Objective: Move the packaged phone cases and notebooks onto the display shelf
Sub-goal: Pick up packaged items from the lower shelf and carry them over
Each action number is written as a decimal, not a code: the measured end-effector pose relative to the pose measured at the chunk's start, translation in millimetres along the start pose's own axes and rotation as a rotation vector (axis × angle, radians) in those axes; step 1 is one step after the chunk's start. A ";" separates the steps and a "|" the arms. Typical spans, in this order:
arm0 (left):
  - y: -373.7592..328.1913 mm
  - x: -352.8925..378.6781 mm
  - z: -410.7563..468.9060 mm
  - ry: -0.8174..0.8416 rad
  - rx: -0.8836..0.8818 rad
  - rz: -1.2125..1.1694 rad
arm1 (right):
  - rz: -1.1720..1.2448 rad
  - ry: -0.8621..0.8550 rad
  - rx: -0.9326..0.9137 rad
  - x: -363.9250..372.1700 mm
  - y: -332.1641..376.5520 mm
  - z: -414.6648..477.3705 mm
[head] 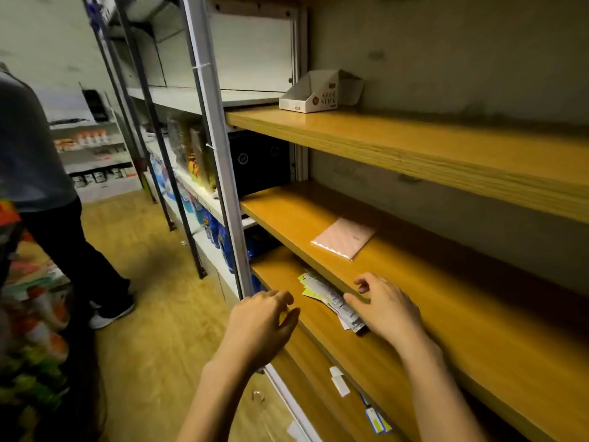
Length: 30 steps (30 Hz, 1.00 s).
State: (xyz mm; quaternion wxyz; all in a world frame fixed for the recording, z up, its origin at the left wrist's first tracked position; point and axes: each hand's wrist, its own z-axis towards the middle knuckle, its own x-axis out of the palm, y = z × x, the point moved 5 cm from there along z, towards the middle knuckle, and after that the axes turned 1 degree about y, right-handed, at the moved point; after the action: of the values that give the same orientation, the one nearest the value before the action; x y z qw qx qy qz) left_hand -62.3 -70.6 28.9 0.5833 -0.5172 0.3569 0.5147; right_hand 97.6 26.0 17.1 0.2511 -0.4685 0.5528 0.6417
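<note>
A pink packaged notebook lies flat on the middle wooden shelf. On the shelf below, a small stack of packaged items in white and yellow wrapping lies near the front edge. My right hand reaches over the middle shelf's edge, with its fingers on the near end of that stack. My left hand hovers just left of the stack with loosely curled fingers and holds nothing.
A white cardboard display box stands on the top wooden shelf. A grey metal upright borders the shelves on the left. A person stands in the aisle at the left. Stocked shelves run along behind.
</note>
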 end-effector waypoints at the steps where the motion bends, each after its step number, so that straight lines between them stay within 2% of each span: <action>1: 5.8 2.4 8.3 0.005 0.003 -0.003 | 0.008 -0.002 0.033 3.2 -1.1 8.6; 10: 53.7 26.8 91.1 0.056 0.113 -0.073 | 0.050 -0.088 0.318 23.9 -0.3 77.5; 18: 95.3 27.0 187.2 0.099 0.355 -0.069 | -0.015 -0.194 0.593 32.4 34.9 144.6; 25: 120.7 29.6 235.9 0.130 0.515 -0.080 | -0.136 -0.134 0.817 54.8 52.3 193.0; 30: 132.6 34.3 252.2 0.179 0.565 -0.104 | -0.012 -0.166 0.922 50.1 46.9 196.7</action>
State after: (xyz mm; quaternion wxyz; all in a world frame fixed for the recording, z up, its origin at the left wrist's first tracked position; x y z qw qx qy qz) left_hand -212.8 173.5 18.0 0.6960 -0.3952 0.5090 0.3168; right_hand -27.2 189.7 -14.6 0.4801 -0.2586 0.7555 0.3631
